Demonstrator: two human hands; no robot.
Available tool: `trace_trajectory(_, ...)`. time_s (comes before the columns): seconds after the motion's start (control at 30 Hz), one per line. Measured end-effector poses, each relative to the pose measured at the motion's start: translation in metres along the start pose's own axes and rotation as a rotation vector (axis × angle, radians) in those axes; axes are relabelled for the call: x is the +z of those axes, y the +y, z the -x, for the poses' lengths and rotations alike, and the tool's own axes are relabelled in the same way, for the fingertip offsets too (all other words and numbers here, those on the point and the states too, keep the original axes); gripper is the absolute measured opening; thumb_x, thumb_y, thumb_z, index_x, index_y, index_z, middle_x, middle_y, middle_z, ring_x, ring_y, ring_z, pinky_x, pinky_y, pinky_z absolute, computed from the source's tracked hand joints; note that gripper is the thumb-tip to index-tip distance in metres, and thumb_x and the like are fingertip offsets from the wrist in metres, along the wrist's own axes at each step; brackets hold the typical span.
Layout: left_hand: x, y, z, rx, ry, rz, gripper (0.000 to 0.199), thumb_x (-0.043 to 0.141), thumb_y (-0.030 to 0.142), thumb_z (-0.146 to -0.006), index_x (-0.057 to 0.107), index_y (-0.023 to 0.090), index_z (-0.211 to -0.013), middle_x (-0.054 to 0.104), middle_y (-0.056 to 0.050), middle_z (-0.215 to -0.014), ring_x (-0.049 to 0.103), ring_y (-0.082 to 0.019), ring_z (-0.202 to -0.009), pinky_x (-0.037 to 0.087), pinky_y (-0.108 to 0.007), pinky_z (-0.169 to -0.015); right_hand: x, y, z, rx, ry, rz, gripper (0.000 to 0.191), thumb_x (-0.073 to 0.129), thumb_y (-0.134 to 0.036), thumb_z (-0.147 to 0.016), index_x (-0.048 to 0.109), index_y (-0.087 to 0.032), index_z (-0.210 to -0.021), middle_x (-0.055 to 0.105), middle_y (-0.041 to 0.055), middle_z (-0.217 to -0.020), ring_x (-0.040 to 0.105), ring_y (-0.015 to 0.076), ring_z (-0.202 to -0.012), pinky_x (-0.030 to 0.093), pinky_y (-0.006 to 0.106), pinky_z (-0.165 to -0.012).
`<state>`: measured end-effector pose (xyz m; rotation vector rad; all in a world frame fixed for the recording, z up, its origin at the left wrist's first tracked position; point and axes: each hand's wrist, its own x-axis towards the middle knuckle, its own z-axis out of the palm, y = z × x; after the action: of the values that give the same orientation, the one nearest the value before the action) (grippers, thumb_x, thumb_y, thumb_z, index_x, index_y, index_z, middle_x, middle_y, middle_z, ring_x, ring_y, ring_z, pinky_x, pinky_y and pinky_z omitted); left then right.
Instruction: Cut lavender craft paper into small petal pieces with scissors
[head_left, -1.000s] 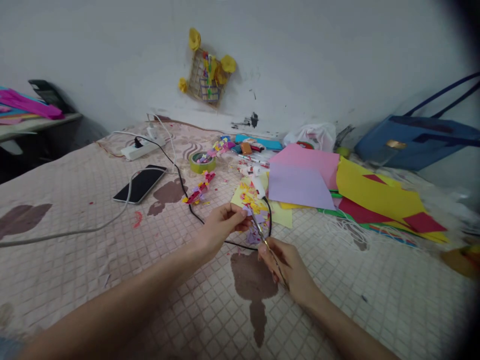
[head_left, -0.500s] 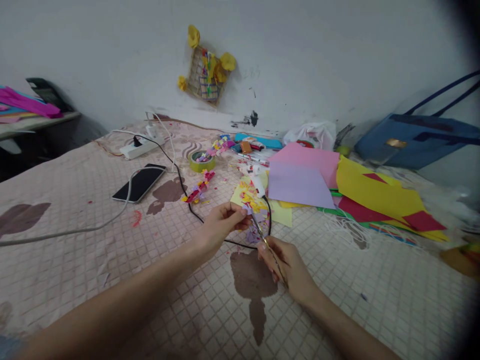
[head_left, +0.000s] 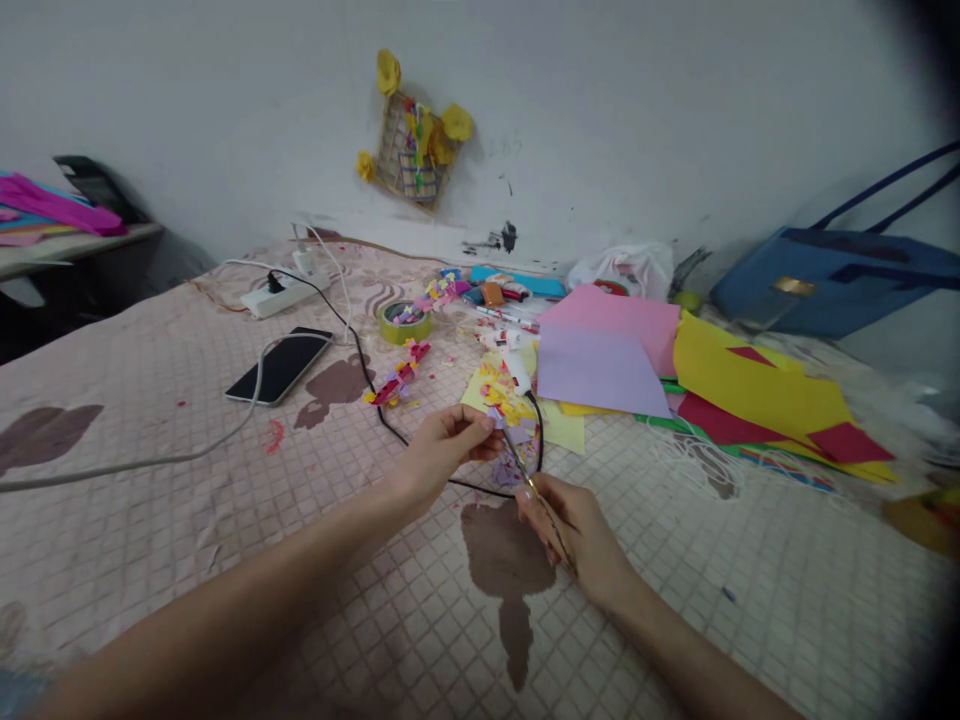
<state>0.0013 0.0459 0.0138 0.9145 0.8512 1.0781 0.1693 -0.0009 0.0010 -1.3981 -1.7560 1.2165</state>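
Note:
My left hand [head_left: 448, 445] pinches a small lavender paper piece [head_left: 496, 415] between thumb and fingertips. In my right hand [head_left: 566, 525] is a slim tool [head_left: 519, 462] with a silvery tip, a gold-coloured band and a dark patterned handle; its exact kind is unclear. The tip points up and left, close to the lavender piece, though contact cannot be made out. Under and beyond the hands lie purple paper scraps [head_left: 507, 470] and yellow paper cuttings [head_left: 504, 400]. Behind these, a white glue gun [head_left: 516, 368] rests on pale yellow paper [head_left: 564, 428].
A black cord [head_left: 390, 428] loops around the scraps. To the left are a phone [head_left: 279, 368], a power strip [head_left: 281, 297], a tape roll [head_left: 405, 325] and a decorated red strip [head_left: 400, 378]. Lavender paper [head_left: 600, 370], yellow paper [head_left: 757, 385] and white string [head_left: 697, 460] lie right.

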Motion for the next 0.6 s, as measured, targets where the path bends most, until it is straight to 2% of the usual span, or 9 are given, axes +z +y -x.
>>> trace_trajectory(0.6,-0.0041,-0.0012,-0.0043,-0.024,-0.008,0.008,0.020,0.063,0.030,-0.074,0.056,0.011,-0.076,0.064,-0.003,-0.072,0.060,-0.011,-0.067,0.047,-0.027,-0.071,-0.0005,-0.0001,-0.0008,-0.010,0.008,0.009,0.041,0.040,-0.054,-0.082,0.041,-0.019,-0.059,0.036,-0.0045,-0.052,0.034,0.0082,-0.044,0.026,0.020,-0.038)
